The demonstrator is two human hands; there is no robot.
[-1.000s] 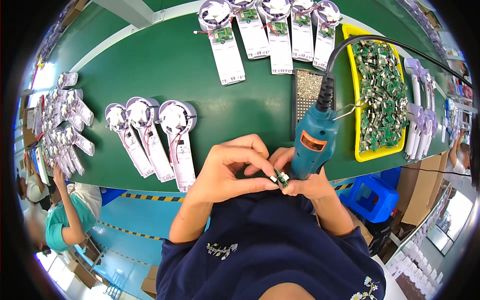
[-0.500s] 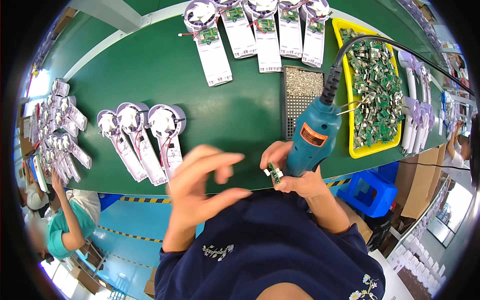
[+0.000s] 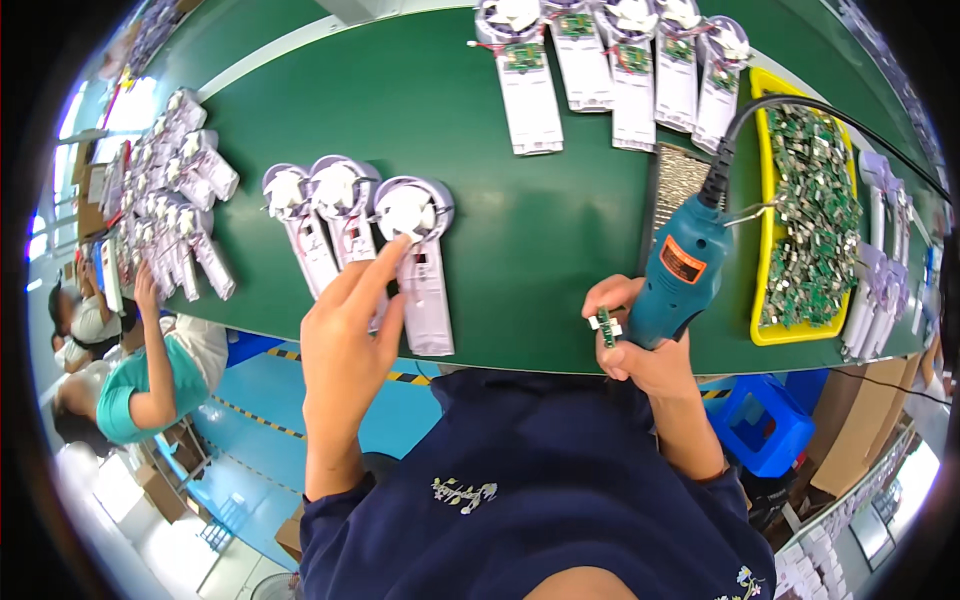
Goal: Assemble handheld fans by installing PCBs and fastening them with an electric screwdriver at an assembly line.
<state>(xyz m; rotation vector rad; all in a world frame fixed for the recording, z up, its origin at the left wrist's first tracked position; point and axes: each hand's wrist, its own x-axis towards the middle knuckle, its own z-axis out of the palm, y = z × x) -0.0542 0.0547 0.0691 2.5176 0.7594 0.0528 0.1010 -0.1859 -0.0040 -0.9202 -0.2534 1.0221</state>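
My left hand [image 3: 350, 345] has its fingers stretched over the nearest of three handheld fan housings. Its index fingertip meets the lower edge of the white fan blades on that fan housing [image 3: 430, 300], and the thumb is apart from the index finger. In my right hand [image 3: 645, 350] is a teal corded electric screwdriver [image 3: 683, 265]. Between the same hand's thumb and fingers is a small green circuit board [image 3: 606, 326] with white connectors. The two other fan housings [image 3: 305, 240] lie just left of the nearest one.
Several fan housings with boards [image 3: 530, 100] lie at the back. A black screw tray [image 3: 650, 205] stands behind the screwdriver. A yellow bin [image 3: 765, 290] of circuit boards is at the right, beside purple-white handles [image 3: 875, 265]. Fan housings [image 3: 170, 220] pile up at far left, near co-workers.
My left hand has moved from open air beside the board to the nearest fan housing. The view has shifted left; my right hand still holds the screwdriver and circuit board.
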